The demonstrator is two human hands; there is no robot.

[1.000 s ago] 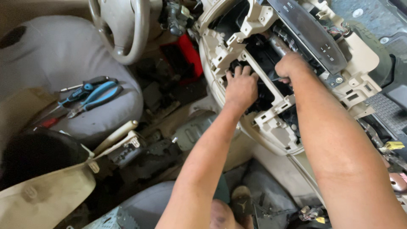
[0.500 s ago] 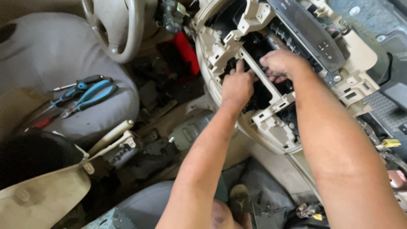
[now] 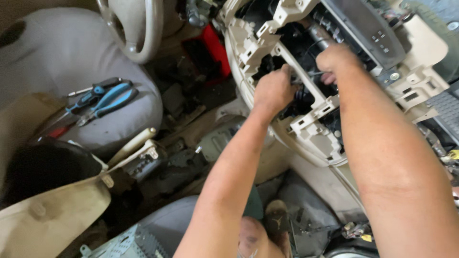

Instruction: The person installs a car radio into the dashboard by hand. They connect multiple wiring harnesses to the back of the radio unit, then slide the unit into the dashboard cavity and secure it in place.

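Note:
A stripped beige dashboard frame [image 3: 311,119] fills the upper right, and its centre cavity shows dark wiring and black parts [image 3: 302,98]. My left hand [image 3: 272,91] reaches into that cavity, fingers curled against a beige cross bar. Whatever they grip is hidden. My right hand [image 3: 334,59] enters from the right just above it. Its fingertips are tucked into the dark opening behind a grey panel [image 3: 368,28], out of sight. The two hands are close together, a few centimetres apart.
Blue-handled pliers and a screwdriver [image 3: 103,98] lie on the grey driver's seat [image 3: 62,52]. The steering wheel [image 3: 138,33] is at top centre, with a red part [image 3: 217,45] beside it. A removed metal stereo unit [image 3: 126,243] sits at the bottom left. Loose trim and cables cover the floor.
The view has shifted slightly. My left hand went from spread on the frame to curled deeper into the cavity. My right hand moved a little up and right within the opening.

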